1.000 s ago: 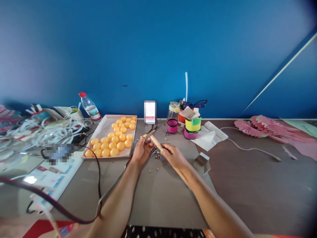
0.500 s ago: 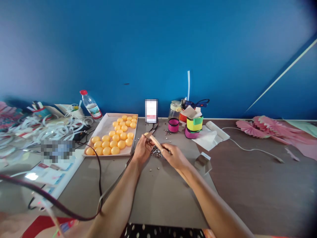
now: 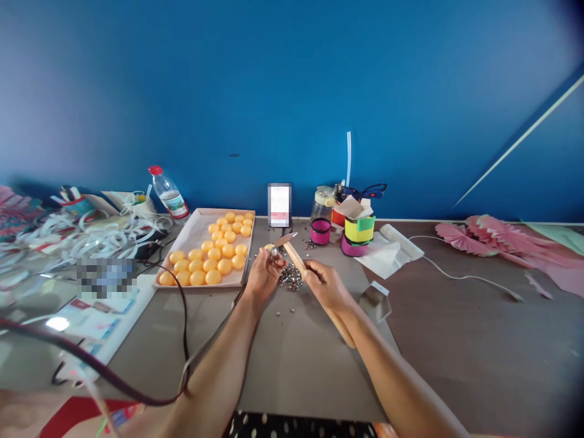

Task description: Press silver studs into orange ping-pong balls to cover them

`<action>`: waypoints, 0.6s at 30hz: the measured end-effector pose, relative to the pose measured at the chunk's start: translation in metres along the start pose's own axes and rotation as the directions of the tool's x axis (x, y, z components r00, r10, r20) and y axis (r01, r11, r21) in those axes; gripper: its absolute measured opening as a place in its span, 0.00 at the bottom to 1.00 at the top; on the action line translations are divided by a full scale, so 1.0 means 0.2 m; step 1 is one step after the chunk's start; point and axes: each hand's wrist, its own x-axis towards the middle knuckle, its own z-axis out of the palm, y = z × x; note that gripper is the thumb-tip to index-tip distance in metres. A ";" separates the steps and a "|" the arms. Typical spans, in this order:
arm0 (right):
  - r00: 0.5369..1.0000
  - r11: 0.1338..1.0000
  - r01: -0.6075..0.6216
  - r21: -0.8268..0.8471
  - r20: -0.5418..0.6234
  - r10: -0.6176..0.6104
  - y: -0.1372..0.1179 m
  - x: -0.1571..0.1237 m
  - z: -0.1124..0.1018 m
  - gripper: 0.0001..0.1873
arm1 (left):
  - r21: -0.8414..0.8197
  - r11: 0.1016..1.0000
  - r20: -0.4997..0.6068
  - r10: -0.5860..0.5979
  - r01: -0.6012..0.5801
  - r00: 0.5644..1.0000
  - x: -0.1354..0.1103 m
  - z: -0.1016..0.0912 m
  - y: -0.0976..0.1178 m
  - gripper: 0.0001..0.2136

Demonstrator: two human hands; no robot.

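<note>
In my right hand (image 3: pixel 327 285) is a small hammer (image 3: pixel 295 260), fingers closed round its wooden handle. The handle runs back under my forearm, and the metal head stands just above and right of my left hand (image 3: pixel 264 272). My left hand is curled, palm up, around small shiny metal pieces and a pale yellow edge; its exact hold is too small to make out. A pile of shiny metal studs (image 3: pixel 292 277) lies on the table between my hands. Left of them is a shallow white tray (image 3: pixel 194 228) with several orange-yellow balls (image 3: pixel 213 277).
Behind my hands a phone (image 3: pixel 279 205) leans against the blue wall. A magenta ring-shaped container (image 3: pixel 320 232), a jar (image 3: pixel 324 198) and a yellow-green holder (image 3: pixel 358 229) stand to its right. Left are a bottle (image 3: pixel 170 196) and tangled white strips. Black cable (image 3: pixel 185 316) hangs near my left arm.
The hammer's head has lifted off my left hand and tilted, showing its metal ends. My right hand has moved slightly right, and more handle shows beneath my forearm. My left hand stays almost still.
</note>
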 end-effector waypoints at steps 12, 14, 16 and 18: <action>0.968 0.905 -0.137 -0.402 -0.249 0.035 0.14 0.06 -0.08 0.12 | -0.012 0.999 -0.036 -0.033 0.033 0.999 0.00 -0.01 0.01 0.11; 0.969 0.845 -0.182 -0.503 -0.235 0.069 0.18 0.07 -0.07 0.14 | -0.012 0.999 -0.023 -0.052 0.052 0.998 -0.01 -0.01 0.02 0.09; 0.974 0.784 -0.204 -0.587 -0.198 0.106 0.21 0.07 -0.05 0.14 | -0.001 0.998 0.007 -0.062 0.062 0.998 -0.01 0.00 0.03 0.08; 0.976 0.720 -0.218 -0.658 -0.164 0.145 0.23 0.08 -0.03 0.15 | 0.017 0.998 0.041 -0.062 0.061 0.997 -0.02 0.01 0.03 0.11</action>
